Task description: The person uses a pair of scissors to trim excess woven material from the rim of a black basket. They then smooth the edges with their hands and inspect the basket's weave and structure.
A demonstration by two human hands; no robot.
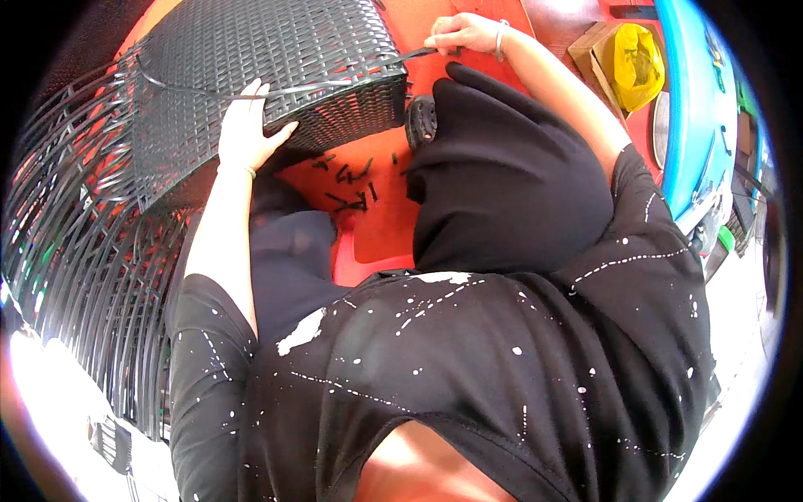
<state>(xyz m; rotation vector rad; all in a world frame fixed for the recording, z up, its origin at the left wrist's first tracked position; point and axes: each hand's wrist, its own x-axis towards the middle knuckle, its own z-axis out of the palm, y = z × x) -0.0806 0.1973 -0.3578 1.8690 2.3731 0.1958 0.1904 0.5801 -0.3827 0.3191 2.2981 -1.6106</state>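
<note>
A large black woven wicker piece (276, 42) lies in front of me, with long loose strands (92, 318) hanging off its left side. My left hand (244, 138) rests against its near edge, fingers stretched and thumb spread apart. A flat black plastic strip (314, 87) crosses the weave and passes by those fingertips. At the upper right, my right hand (467, 35) pinches the strip's far part, which runs fairly straight between the two hands. How the strip joins the weave at the left is hard to make out.
Short black strip offcuts (355, 180) are scattered on the orange floor (381, 230) between my legs. A cardboard box (592, 54) with a yellow plastic bag (637, 67) stands at the upper right, beside a large blue container (694, 100).
</note>
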